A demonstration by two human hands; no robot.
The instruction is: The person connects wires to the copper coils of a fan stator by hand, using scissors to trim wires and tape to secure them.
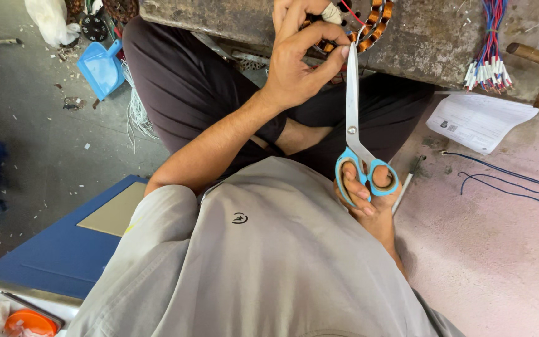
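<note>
Scissors (355,118) with blue handles sit in my right hand (369,200), fingers clamped through the loops, blades closed and pointing up to the copper-wound stator coil (369,25). My left hand (301,56) pinches that coil at the stone bench (419,43) edge.

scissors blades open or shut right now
Shut: the scissors show one narrow strip of blade with no gap, tip up at the copper-wound coil, handles in the right hand.
</note>
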